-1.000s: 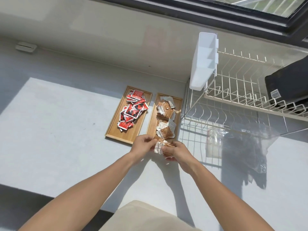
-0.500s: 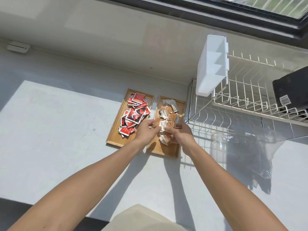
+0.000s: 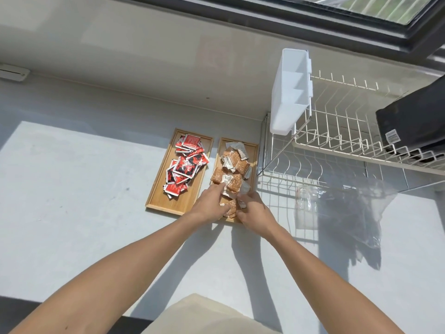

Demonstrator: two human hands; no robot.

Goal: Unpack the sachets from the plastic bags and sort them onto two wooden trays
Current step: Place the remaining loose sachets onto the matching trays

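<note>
Two wooden trays lie side by side on the pale counter. The left tray [image 3: 168, 201] holds a pile of red sachets [image 3: 185, 167]. The right tray [image 3: 256, 150] holds brown sachets [image 3: 231, 165], some showing white backs. Both hands are over the near end of the right tray. My left hand [image 3: 209, 203] lies flat with fingers spread on the brown pile. My right hand [image 3: 252, 209] curls its fingertips on a few brown sachets [image 3: 232, 206] that rest on the tray between the hands. A clear plastic bag [image 3: 304, 208] lies to the right, with a second crumpled bag [image 3: 361, 213] beyond it.
A white wire dish rack [image 3: 337, 145] stands right of the trays, with a white cutlery holder [image 3: 289, 92] on its side and a black object [image 3: 414, 121] on top. A wall and window frame run behind. Cream fabric [image 3: 204, 317] shows at the bottom edge.
Both hands carried a bunch of brown sachets from the counter in front of the right tray onto its near end. The left hand's fingers have opened over the pile.
</note>
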